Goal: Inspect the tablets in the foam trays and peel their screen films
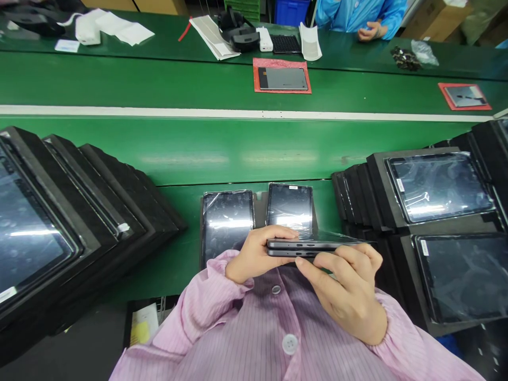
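Observation:
Two dark tablets [305, 245], one on top of the other, are held edge-on in front of my chest, with clear film sticking out at the upper right. My left hand [257, 251] grips their left end, fingers above and below. At the right end, my right hand [345, 291] has its fingers bent around the lower tablet, the index fingertip at the near edge. Below them on the green bench lie a film-covered tablet [227, 219] on the left and another tablet [291, 206] on the right, both on a dark tray, partly hidden by my hands.
Stacked black foam trays [130, 196] with tablets rise at left; more trays [384, 164] with tablets stand at right. Beyond the green conveyor [190, 148], a display panel [282, 78] lies on a red sheet. Across from me is a person in blue sleeves [353, 13].

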### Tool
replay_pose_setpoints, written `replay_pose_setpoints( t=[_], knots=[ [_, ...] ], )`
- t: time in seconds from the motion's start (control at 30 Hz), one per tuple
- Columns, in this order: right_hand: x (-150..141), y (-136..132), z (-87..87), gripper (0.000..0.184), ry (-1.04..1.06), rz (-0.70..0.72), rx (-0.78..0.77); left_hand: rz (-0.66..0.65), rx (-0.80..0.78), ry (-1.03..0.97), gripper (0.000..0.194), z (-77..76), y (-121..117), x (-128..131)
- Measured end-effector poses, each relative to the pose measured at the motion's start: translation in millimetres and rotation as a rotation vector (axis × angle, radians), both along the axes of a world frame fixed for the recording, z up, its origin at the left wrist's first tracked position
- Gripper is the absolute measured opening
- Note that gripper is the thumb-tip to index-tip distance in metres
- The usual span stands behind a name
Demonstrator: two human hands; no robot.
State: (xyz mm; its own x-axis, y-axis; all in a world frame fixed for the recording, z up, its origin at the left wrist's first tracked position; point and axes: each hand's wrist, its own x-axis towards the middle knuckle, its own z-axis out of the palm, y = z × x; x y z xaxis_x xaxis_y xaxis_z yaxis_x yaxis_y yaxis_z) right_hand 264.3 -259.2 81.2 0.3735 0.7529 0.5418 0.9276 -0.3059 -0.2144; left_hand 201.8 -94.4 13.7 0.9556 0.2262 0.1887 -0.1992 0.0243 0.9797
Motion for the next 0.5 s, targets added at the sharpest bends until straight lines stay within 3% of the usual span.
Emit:
replay_pose_setpoints(
  t=[0.27, 0.5],
  knots=[
    [0.0, 0.0, -5.4, 0.013, -0.012, -0.019, -0.006, 0.000, 0.028, 0.016, 0.026, 0.3, -2.1, 0.6],
    [2.9, -2.9, -3.5, 0.014, 0.075, 0.071, 0.079, -0.023, 0.022, 0.001, 0.026, 2.9, 0.0, 0.6]
  ],
)
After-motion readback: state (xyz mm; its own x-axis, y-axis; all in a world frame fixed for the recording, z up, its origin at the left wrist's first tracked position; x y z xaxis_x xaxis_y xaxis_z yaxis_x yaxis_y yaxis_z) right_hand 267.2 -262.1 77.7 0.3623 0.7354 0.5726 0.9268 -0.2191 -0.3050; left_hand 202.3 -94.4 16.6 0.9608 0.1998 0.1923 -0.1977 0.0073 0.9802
